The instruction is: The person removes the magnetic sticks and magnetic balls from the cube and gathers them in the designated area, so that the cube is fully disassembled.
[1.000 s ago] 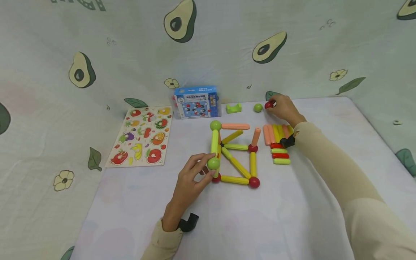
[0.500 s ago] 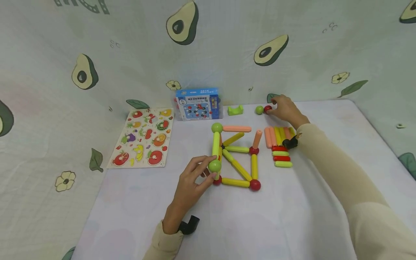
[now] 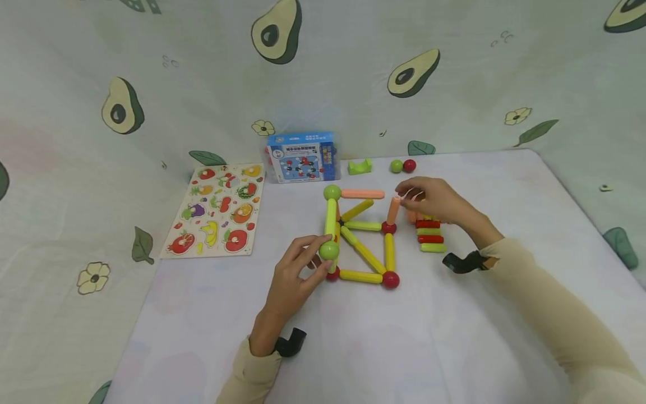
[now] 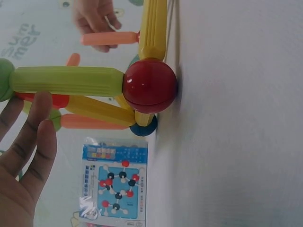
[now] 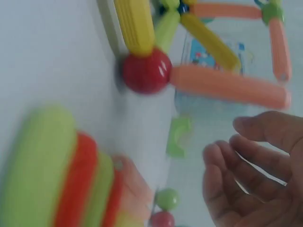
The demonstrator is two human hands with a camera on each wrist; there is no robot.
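1. The rod frame (image 3: 360, 276) stands in front of the blue box (image 3: 301, 160), slightly rightward.
2. The left hand (image 3: 292, 279) pinches its near upper green ball (image 3: 329, 250).
3. The right hand (image 3: 438, 200), farther right of the box, holds nothing, thumb and fingers apart beside an orange rod (image 3: 393, 211).
4. The frame looks light and stiff, joints likely weak; ridged rods (image 4: 68, 81) beside the balls (image 4: 149, 86) should slip least.

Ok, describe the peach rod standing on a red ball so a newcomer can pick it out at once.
Right of the fruit puzzle board, find the rod-and-ball frame. At its far right corner, a red ball bears the peach rod, close to the right hand. Unlike the frame's other peach rods, this one stands up with its top end bare.
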